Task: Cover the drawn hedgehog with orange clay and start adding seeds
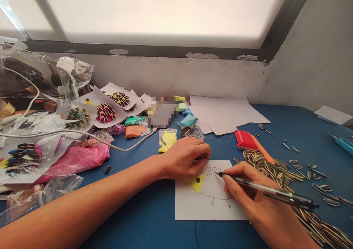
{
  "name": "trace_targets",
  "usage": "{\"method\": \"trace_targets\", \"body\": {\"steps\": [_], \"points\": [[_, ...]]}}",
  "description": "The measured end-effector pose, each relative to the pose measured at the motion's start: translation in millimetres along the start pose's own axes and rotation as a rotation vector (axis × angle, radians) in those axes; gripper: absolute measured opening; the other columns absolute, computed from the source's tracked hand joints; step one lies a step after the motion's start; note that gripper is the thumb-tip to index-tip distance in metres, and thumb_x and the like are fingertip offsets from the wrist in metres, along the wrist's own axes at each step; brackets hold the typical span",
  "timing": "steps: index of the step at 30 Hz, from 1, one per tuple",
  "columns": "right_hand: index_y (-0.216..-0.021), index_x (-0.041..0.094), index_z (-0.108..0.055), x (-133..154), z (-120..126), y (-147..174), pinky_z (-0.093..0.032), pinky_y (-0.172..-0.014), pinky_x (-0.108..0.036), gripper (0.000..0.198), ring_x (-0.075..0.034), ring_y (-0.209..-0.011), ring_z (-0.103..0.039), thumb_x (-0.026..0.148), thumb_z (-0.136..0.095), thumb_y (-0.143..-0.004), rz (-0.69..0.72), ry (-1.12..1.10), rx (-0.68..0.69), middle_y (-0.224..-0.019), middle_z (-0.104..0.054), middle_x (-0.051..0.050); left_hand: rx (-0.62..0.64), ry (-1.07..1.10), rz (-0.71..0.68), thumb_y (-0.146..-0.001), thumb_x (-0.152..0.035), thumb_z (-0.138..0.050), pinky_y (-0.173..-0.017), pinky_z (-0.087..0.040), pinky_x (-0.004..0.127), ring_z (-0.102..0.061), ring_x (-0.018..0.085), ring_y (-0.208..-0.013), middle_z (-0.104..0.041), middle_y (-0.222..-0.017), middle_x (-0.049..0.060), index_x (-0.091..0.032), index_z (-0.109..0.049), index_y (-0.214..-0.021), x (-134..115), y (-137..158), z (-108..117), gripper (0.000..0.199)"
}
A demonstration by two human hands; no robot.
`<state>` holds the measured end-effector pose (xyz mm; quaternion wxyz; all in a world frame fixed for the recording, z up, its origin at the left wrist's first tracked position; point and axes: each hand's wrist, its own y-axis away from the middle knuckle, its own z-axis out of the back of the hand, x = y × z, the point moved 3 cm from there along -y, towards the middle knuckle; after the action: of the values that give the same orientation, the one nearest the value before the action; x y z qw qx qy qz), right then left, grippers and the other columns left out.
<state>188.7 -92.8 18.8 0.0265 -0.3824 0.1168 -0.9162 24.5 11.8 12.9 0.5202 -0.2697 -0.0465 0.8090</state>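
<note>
Pale, warm light glows through a broad window pane (165,13) at 12 o'clock, close to washed-out white, leaving the wall (317,50) at 2 o'clock in grey shade. Glare streaks a clear plastic bag (74,72) at 10 o'clock; soft highlights touch the left hand (187,159) near 6. Ink lines on the drawing (215,186) at 5 o'clock read clearly — seeds (325,223) at 4 blur toward the corner. Wide-angle stretch splays the dark window frame (286,17) between 1 and 2 — a pixelated patch (164,111) masks detail near centre.
</note>
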Motion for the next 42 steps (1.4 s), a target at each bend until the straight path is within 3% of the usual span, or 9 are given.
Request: {"method": "trace_targets", "body": {"steps": [4,11,27,42], "points": [[-0.085,0.028,-0.065,0.5,-0.6,0.4,-0.05,-0.054,-0.022,0.019,-0.012,-0.061,-0.063,0.043,-0.056,-0.092,0.022,-0.005,0.011,-0.069,-0.067,0.004,-0.013,0.0,-0.005,-0.085,-0.015,-0.052,-0.068,-0.035,0.028,-0.047,0.014,-0.071,-0.056,-0.077,0.0,-0.018,-0.055,-0.082,0.8,0.5,0.0,0.005],[-0.079,0.028,-0.065,9.4,1.9,-2.9,-0.044,-0.044,-0.021,0.017,-0.011,-0.05,-0.057,0.04,-0.058,-0.089,0.045,0.025,0.022,-0.06,-0.064,0.006,-0.021,0.015,-0.006,-0.084,-0.015,-0.053,-0.067,-0.034,0.028,-0.046,0.014,-0.07,-0.056,-0.077,-0.001,-0.019,-0.054,-0.082,0.4,0.7,-0.5,0.005],[-0.076,0.027,-0.064,8.4,1.5,-3.7,-0.042,-0.041,-0.021,0.019,-0.011,-0.048,-0.056,0.04,-0.058,-0.088,0.042,0.019,0.011,-0.059,-0.064,0.005,-0.021,0.015,-0.004,-0.085,-0.015,-0.052,-0.068,-0.034,0.028,-0.046,0.014,-0.07,-0.056,-0.077,0.0,-0.019,-0.055,-0.082,0.6,1.1,-0.8,0.005],[-0.081,0.028,-0.063,-1.4,0.2,2.2,-0.045,-0.048,-0.022,0.02,-0.012,-0.056,-0.059,0.043,-0.055,-0.091,0.018,0.033,-0.031,-0.064,-0.064,0.006,-0.017,0.001,-0.016,-0.084,-0.015,-0.053,-0.068,-0.034,0.029,-0.049,0.014,-0.072,-0.059,-0.079,0.0,-0.019,-0.055,-0.083,0.3,1.4,0.8,0.005]]}}
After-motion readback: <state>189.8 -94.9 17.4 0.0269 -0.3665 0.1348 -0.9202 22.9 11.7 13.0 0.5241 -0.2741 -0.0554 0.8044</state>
